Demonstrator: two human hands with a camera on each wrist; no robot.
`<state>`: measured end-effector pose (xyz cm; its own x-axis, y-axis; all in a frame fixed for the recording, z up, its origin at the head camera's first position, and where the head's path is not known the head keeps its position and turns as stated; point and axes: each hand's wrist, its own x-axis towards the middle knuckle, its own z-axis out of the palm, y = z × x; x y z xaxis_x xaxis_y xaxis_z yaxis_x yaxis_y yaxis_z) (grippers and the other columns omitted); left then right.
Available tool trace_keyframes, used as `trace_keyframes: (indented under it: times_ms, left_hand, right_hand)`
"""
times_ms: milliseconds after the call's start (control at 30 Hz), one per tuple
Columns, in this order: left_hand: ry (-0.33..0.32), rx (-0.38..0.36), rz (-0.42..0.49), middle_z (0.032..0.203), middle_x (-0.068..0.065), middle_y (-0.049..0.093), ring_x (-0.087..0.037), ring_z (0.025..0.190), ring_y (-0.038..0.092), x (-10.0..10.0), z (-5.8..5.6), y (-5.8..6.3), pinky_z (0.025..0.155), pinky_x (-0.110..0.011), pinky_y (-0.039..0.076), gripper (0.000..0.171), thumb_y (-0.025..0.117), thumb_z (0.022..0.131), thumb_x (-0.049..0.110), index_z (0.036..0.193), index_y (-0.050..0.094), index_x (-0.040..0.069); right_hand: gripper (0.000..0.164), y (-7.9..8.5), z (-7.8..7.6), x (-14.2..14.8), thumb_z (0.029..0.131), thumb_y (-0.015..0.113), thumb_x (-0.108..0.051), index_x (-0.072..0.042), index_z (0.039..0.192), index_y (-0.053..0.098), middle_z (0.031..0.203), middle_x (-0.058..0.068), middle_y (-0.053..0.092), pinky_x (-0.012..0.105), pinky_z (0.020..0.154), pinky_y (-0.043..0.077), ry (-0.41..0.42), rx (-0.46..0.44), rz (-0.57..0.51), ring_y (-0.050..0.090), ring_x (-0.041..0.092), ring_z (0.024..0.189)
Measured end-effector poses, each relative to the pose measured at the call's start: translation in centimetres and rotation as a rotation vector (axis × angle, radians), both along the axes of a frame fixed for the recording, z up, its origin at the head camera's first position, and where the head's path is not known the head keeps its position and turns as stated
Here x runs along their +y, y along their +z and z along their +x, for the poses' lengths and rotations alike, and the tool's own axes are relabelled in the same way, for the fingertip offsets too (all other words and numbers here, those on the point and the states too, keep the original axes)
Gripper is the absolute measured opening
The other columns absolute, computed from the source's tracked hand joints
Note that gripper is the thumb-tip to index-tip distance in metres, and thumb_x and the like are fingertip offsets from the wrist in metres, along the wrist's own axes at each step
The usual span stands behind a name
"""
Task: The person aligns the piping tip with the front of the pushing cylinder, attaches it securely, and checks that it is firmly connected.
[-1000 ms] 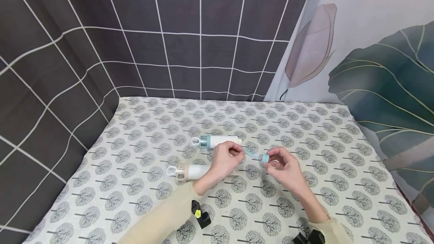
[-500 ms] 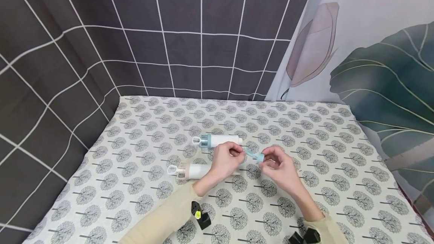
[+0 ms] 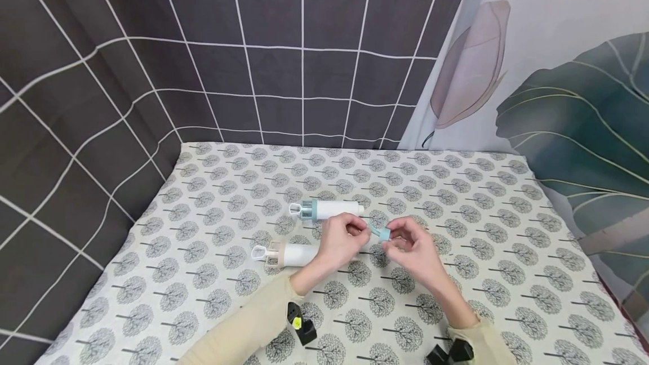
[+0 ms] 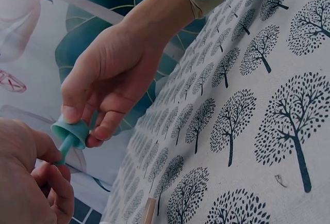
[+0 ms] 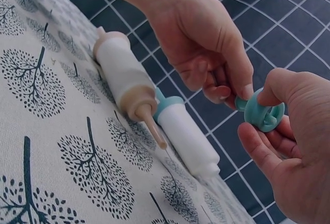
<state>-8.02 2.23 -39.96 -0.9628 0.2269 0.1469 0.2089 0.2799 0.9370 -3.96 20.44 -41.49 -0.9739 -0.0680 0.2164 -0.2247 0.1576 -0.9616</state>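
Note:
Between the hands is a teal cup-shaped cap point(image 3: 384, 234) with a slender teal stem point(image 4: 65, 147) entering its hollow side. My left hand point(image 3: 341, 239) pinches the stem's end between thumb and fingers. My right hand point(image 3: 413, 241) grips the cap by its rim, fingers and thumb on opposite sides. In the right wrist view, the cap point(image 5: 252, 111) shows an open ring-like end facing the right palm. Both hands are above the cloth, close to each other. A white cylinder with a teal collar point(image 3: 337, 209) lies just beyond the left hand.
A second white cylinder with a beige collar point(image 3: 299, 255) lies partly behind the left wrist; its beige nozzle point(image 5: 153, 128) shows in the right wrist view. A tree-print cloth point(image 3: 223, 292) covers the table. A dark grid curtain point(image 3: 263, 72) hangs behind, a leaf-print curtain point(image 3: 573, 117) at right.
My right hand has moved left with the cap toward the left hand, and the cap has slid along the teal stem, leaving less of it exposed. The left hand has stayed nearly still.

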Motion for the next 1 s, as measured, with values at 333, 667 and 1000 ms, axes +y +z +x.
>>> trace_keyframes:
  times_ms: [333,667,1000]
  left_hand:
    - [-0.009,-0.019,0.013,0.075,0.001,0.066,-0.008,0.066,0.059,0.23,0.22,0.19,0.058,-0.021,0.052,0.009,0.076,0.080,-0.004,0.084,0.071,0.002]
    - [-0.030,-0.023,0.006,0.076,0.002,0.066,-0.008,0.067,0.060,0.24,0.60,0.28,0.058,-0.022,0.052,0.008,0.077,0.081,-0.001,0.085,0.071,0.004]
    - [-0.074,-0.071,0.018,0.078,0.003,0.065,-0.008,0.070,0.060,0.21,0.87,0.43,0.056,-0.023,0.053,0.010,0.073,0.083,-0.003,0.089,0.071,0.004]
  right_hand:
    - [0.035,0.04,0.05,-0.28,0.077,0.068,0.017,0.011,0.109,0.055,0.100,0.022,0.060,0.024,0.075,0.056,-0.012,0.027,0.009,0.062,0.019,0.086]
    - [0.035,0.15,-0.03,-0.50,0.078,0.069,0.017,0.011,0.110,0.054,0.100,0.022,0.060,0.024,0.079,0.056,-0.006,0.037,0.001,0.062,0.017,0.090]
    - [0.035,0.04,-0.18,-0.55,0.079,0.067,0.017,0.012,0.111,0.053,0.100,0.023,0.059,0.025,0.077,0.057,0.013,0.040,-0.017,0.062,0.018,0.090]
